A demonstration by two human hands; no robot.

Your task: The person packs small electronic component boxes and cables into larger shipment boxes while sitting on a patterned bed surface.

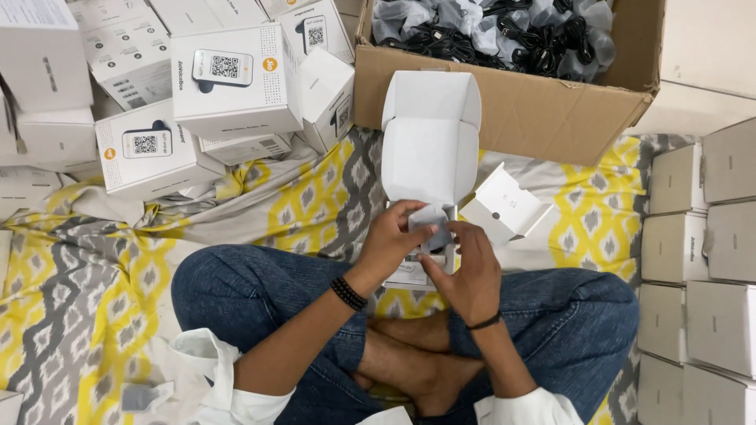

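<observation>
White card everywhere: an open box [430, 149] stood in front of the crossed legs, its lid flipped up and back toward the carton [504, 102]. The left hand [390, 240] reached into the box mouth, fingers [416, 211] pinched on a small grey pouch [435, 224]. The right hand [472, 271] sat just beside it, its fingers curled round the same pouch and the box's near edge from below. A paper leaflet [409, 275] peeked out under both hands. Just right of the box lay a white insert [504, 205], tilted on the yellow-and-grey sheet [94, 283]. The brown carton behind held bagged black cables [504, 31]. To the left, printed boxes [228, 79] were piled loosely; to the right, plain boxes [693, 260] were packed in neat rows. Beaded bracelet [347, 293] on the left wrist, thin black band [483, 321] on the right. Jeans [252, 291], bare feet tucked in between the knees.
</observation>
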